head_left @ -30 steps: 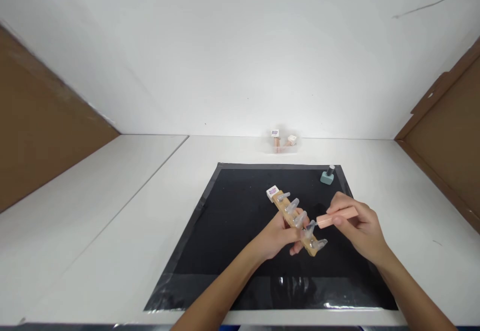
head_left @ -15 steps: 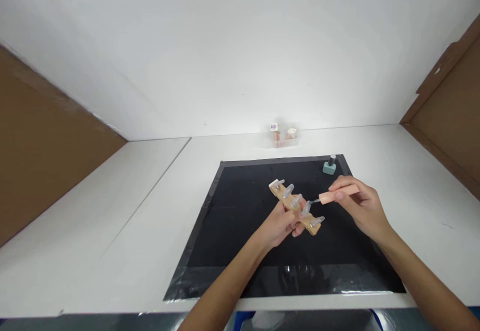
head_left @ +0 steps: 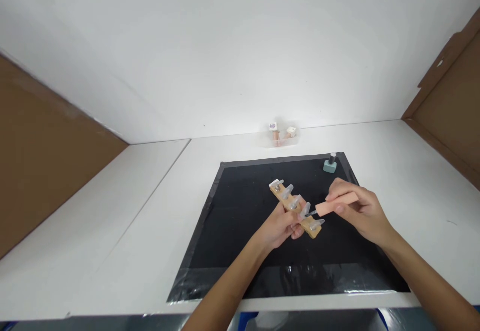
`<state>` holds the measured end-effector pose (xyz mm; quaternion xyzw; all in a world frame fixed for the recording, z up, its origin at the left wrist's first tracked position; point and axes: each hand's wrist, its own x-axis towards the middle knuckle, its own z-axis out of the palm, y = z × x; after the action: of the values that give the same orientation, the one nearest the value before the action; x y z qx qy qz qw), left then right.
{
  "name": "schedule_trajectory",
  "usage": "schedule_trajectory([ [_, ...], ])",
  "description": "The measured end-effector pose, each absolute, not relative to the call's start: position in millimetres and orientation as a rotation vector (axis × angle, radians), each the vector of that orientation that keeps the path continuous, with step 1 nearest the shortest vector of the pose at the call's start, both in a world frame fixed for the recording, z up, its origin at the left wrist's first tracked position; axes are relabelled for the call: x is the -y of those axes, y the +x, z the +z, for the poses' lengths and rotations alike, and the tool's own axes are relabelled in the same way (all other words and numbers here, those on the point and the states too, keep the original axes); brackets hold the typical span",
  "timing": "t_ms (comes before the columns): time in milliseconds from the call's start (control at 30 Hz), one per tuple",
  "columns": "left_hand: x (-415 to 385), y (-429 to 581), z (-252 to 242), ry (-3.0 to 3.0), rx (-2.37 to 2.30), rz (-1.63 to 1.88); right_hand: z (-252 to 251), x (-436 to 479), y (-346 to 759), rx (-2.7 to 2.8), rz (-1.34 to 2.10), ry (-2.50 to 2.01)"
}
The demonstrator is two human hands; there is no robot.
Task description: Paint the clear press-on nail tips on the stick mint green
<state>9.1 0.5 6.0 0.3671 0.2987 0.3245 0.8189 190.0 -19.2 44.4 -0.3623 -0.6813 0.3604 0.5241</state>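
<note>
My left hand [head_left: 280, 227] grips a wooden strip [head_left: 296, 210] from below; the strip carries several clear false nail tips and is held tilted above a black mat [head_left: 240, 221]. My right hand [head_left: 358, 212] pinches a peach-coloured polish brush cap [head_left: 336, 204], whose thin brush tip touches a nail tip near the strip's lower right end. A small white block [head_left: 274, 183] sits at the strip's far end. An open teal polish bottle [head_left: 330, 164] stands on the mat's back right corner.
The mat lies on a white table [head_left: 112, 231]. Small peach and white items [head_left: 282, 135] sit by the white back wall. Brown cardboard panels stand at the left [head_left: 41, 146] and the right [head_left: 450, 96]. The table's front edge runs along the bottom.
The view has shifted slightly. My right hand has brought the brush down a little along the strip toward its lower nail tips. My left hand keeps its grip on the strip.
</note>
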Motion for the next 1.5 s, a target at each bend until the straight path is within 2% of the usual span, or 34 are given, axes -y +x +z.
schedule_trajectory([
  [200,-1,9,2,0.780,-0.599,0.687,44,19,191,1.660,0.798,-0.912],
  [433,-1,8,2,0.746,-0.568,0.672,46,20,191,1.738,0.859,-0.743],
  [633,0,7,1,0.728,-0.587,0.656,45,18,192,1.718,0.768,-0.854],
  [867,1,5,-2,0.736,-0.536,0.631,47,20,192,1.714,0.837,-0.734],
  [1200,2,6,-6,0.732,-0.486,0.632,46,18,191,1.642,0.739,-0.921],
  [1500,2,4,-7,0.761,-0.455,0.624,47,21,191,1.633,0.942,-0.800],
])
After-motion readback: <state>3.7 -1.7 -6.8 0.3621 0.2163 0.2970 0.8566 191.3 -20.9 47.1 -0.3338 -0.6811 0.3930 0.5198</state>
